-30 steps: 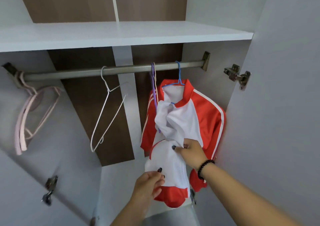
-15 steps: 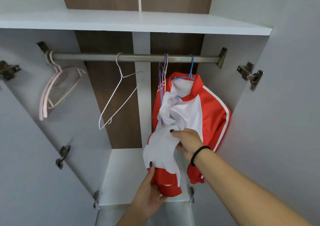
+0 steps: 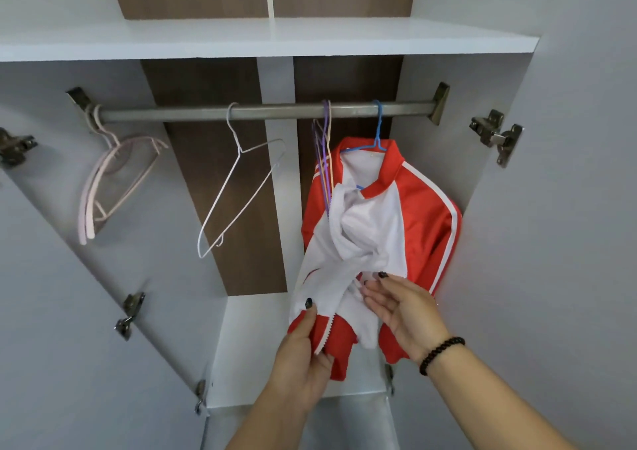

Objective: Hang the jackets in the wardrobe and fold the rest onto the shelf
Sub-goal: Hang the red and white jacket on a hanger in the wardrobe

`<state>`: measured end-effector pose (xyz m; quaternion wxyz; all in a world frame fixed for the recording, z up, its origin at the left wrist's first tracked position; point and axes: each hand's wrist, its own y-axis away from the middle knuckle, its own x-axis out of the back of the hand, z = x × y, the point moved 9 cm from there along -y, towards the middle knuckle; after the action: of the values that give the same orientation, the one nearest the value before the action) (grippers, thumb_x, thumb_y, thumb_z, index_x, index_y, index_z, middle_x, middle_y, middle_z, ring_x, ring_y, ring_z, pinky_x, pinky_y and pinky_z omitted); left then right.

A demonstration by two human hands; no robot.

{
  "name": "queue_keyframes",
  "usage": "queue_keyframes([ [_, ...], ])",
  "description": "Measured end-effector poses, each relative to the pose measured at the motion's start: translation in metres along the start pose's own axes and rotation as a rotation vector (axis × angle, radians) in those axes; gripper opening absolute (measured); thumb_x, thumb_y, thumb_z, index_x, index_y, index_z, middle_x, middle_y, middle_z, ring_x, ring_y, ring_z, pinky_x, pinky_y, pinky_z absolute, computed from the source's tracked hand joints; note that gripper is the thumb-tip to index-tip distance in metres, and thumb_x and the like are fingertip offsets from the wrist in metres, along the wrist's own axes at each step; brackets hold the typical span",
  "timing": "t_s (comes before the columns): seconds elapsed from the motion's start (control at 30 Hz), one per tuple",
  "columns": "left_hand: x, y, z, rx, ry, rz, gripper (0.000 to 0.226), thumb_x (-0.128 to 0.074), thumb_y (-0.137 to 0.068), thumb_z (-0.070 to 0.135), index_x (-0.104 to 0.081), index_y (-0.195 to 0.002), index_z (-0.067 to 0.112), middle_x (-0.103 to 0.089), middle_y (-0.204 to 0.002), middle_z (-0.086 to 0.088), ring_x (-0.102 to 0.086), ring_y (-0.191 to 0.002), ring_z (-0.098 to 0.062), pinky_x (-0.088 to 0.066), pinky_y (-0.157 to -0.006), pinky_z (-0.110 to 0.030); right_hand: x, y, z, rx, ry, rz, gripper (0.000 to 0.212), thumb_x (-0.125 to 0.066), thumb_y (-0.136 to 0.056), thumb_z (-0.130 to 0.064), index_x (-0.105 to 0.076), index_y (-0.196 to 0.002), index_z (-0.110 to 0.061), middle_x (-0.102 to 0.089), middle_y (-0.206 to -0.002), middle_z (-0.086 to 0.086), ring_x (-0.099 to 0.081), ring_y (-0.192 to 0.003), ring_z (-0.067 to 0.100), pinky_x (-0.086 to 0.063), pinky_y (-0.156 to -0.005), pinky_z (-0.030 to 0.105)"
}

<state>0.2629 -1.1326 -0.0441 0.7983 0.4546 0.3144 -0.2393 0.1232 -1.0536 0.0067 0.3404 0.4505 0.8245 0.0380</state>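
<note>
Open wardrobe, steel rail (image 3: 269, 111) under a white shelf (image 3: 269, 37): a red-and-white jacket (image 3: 418, 215) hangs from a blue hanger (image 3: 377, 132) at the rail's right end, its white front bunched below the collar. Left hand (image 3: 303, 353) pinches the zip edge at the hem, while right hand (image 3: 403, 308) lies flat with fingers spread against the other front panel. Thin, slick and limp by the look of it, the jacket would likely handle best taken by hem or zip edges.

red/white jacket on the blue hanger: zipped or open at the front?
Open. The jacket hangs on the blue hanger with front panels apart, white lining bunched out, and the left hand holding one loose zipper edge.
</note>
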Motion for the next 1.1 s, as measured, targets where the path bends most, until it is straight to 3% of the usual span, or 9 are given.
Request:
queue_keyframes([
  [0.07, -0.002, -0.003, 0.003, 0.001, -0.004, 0.037, 0.046, -0.071, -0.086, 0.018, -0.056, -0.128, 0.007, -0.073, -0.104, -0.020, -0.074, -0.085, -0.031, -0.059, -0.057, -0.041, 0.024, 0.011, 0.006, -0.003, 0.018, 0.122, 0.006, -0.056, -0.092, -0.003, -0.062, -0.094, -0.002, -0.069, -0.071, 0.010, -0.067, -0.065, 0.019, -0.057, -0.058, 0.024],
  [0.17, -0.002, -0.007, 0.006, 0.024, -0.027, 0.063, 0.042, -0.069, -0.089, 0.015, -0.056, -0.128, 0.005, -0.073, -0.104, -0.021, -0.074, -0.082, -0.030, -0.059, -0.054, -0.039, 0.018, 0.027, 0.014, 0.063, 0.212, 0.043, 0.016, -0.060, -0.088, -0.003, -0.066, -0.102, -0.008, -0.071, -0.087, 0.007, -0.065, -0.075, 0.017, -0.053, -0.065, 0.024],
  [0.27, -0.003, -0.007, 0.016, 0.034, -0.032, 0.032, 0.043, -0.066, -0.091, 0.015, -0.053, -0.131, 0.005, -0.070, -0.112, -0.021, -0.074, -0.087, -0.031, -0.061, -0.060, -0.043, -0.011, 0.046, 0.013, 0.305, 0.626, -0.060, 0.033, -0.069, -0.081, 0.001, -0.071, -0.103, -0.022, -0.070, -0.106, -0.004, -0.064, -0.098, 0.011, -0.054, -0.080, 0.023],
  [0.37, -0.005, -0.003, 0.028, 0.048, -0.017, -0.046, 0.045, -0.066, -0.091, 0.019, -0.053, -0.132, 0.007, -0.068, -0.117, -0.020, -0.072, -0.093, -0.032, -0.061, -0.064, -0.043, -0.033, 0.068, 0.011, 0.588, 0.940, 0.014, 0.042, -0.073, -0.079, -0.005, -0.066, -0.111, -0.032, -0.059, -0.112, -0.015, -0.058, -0.105, -0.001, -0.049, -0.085, 0.018],
  [0.57, -0.010, 0.016, 0.038, 0.181, -0.130, -0.199, 0.054, -0.069, -0.085, 0.023, -0.052, -0.132, 0.002, -0.069, -0.115, -0.020, -0.072, -0.096, -0.029, -0.058, -0.075, -0.040, -0.059, 0.094, 0.028, 0.706, 1.051, 0.078, 0.063, -0.077, -0.073, -0.015, -0.056, -0.131, -0.028, -0.054, -0.114, -0.018, -0.055, -0.103, -0.004, -0.045, -0.086, 0.010],
  [0.8, 0.006, 0.030, 0.057, 0.305, -0.412, -0.307, 0.064, -0.061, -0.089, 0.045, -0.047, -0.139, 0.009, -0.064, -0.127, -0.016, -0.063, -0.115, -0.032, -0.043, -0.106, -0.047, -0.089, 0.108, 0.030, 0.749, 1.322, 0.075, 0.034, -0.062, -0.080, -0.029, -0.065, -0.114, -0.034, -0.064, -0.092, -0.019, -0.057, -0.089, -0.001, -0.047, -0.076, 0.012],
  [0.9, 0.006, 0.035, 0.066, 0.278, -0.453, -0.361, 0.063, -0.060, -0.088, 0.045, -0.046, -0.141, 0.012, -0.063, -0.130, -0.015, -0.061, -0.119, -0.033, -0.039, -0.110, -0.050, -0.095, 0.104, 0.036, 0.671, 1.144, 0.055, 0.020, -0.068, -0.079, -0.023, -0.068, -0.097, -0.033, -0.067, -0.089, -0.014, -0.061, -0.084, 0.001, -0.051, -0.077, 0.019],
  [1.0, 0.007, 0.042, 0.074, 0.271, -0.435, -0.369, 0.060, -0.062, -0.087, 0.039, -0.051, -0.137, 0.008, -0.064, -0.127, -0.018, -0.064, -0.115, -0.033, -0.044, -0.105, -0.050, -0.094, 0.096, 0.037, 0.550, 0.812, -0.057, 0.017, -0.066, -0.085, -0.001, -0.073, -0.088, -0.016, -0.071, -0.084, 0.008, -0.067, -0.079, 0.017, -0.056, -0.080, 0.041],
  [1.1, 0.016, 0.038, 0.083, 0.196, -0.311, -0.279, 0.052, -0.069, -0.082, 0.026, -0.059, -0.126, 0.000, -0.070, -0.112, -0.021, -0.072, -0.095, -0.030, -0.059, -0.078, -0.043, -0.103, 0.097, 0.037, 0.467, 0.833, -0.275, 0.027, -0.061, -0.090, 0.000, -0.076, -0.099, -0.022, -0.069, -0.096, 0.016, -0.066, -0.088, 0.029, -0.050, -0.090, 0.042],
])
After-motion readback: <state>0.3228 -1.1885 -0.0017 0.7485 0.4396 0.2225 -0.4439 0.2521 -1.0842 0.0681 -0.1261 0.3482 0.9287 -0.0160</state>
